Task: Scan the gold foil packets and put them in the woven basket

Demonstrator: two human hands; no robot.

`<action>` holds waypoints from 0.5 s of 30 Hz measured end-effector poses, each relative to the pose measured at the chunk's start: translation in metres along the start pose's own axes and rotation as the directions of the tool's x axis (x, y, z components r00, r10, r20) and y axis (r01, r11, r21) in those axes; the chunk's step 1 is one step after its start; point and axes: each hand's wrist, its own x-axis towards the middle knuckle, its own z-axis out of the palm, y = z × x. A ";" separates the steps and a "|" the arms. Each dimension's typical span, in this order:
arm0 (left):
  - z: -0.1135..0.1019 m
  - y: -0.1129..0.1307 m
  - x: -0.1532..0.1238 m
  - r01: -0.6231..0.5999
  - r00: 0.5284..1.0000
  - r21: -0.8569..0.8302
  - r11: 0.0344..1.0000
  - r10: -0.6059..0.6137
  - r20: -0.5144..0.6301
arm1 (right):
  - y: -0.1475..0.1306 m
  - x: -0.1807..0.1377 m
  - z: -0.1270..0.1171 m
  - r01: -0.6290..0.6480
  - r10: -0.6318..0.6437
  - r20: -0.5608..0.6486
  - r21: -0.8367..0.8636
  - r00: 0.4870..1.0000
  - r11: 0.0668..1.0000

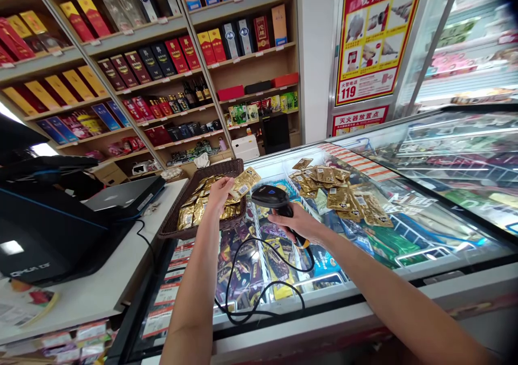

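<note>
My left hand [220, 193] pinches a gold foil packet [245, 182] above the right side of a brown wicker basket [232, 166]. More gold packets [199, 212] fill that basket. In my right hand [300, 222] is a black barcode scanner [272, 195], its fingers wrapped round the handle. The scanner's head points left, close to the held packet. From the handle a black cable [259, 312] loops over the glass lid. A loose pile of gold packets [339, 190] lies on the glass to the right of the scanner.
Under the glass top of the chest freezer [279, 322] are wrapped goods in wire baskets. At left stand a black checkout terminal [48, 230] and a white counter [133, 249]. Shelves [162, 79] of boxes line the back; a red poster [376, 36] hangs at right.
</note>
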 end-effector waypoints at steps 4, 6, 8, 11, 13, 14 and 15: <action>-0.008 0.002 0.006 0.046 0.992 -0.108 0.993 -0.058 -0.110 | -0.002 -0.001 0.001 0.010 -0.009 -0.021 0.044 1.000 0.999; -0.016 0.000 0.010 0.023 0.971 -0.195 0.980 -0.068 -0.230 | -0.004 -0.001 0.000 0.005 0.000 -0.068 0.079 0.998 0.997; -0.025 -0.003 0.016 -0.026 0.938 -0.247 0.969 -0.062 -0.342 | -0.006 0.000 -0.002 -0.012 0.029 -0.132 0.126 0.991 0.992; -0.034 -0.009 0.031 -0.003 0.908 -0.172 0.985 -0.069 -0.413 | -0.010 0.002 -0.005 -0.022 0.063 -0.212 0.188 0.975 0.982; -0.036 -0.009 0.046 0.060 0.905 0.034 0.998 -0.040 -0.423 | -0.013 0.004 -0.007 -0.023 0.075 -0.237 0.214 0.969 0.977; -0.036 -0.007 0.054 0.079 0.906 0.146 0.986 -0.010 -0.424 | -0.014 0.005 -0.008 -0.023 0.080 -0.249 0.224 0.965 0.974; -0.034 -0.005 0.064 0.079 0.907 0.244 0.967 0.032 -0.420 | -0.014 0.005 -0.008 -0.025 0.087 -0.261 0.233 0.961 0.972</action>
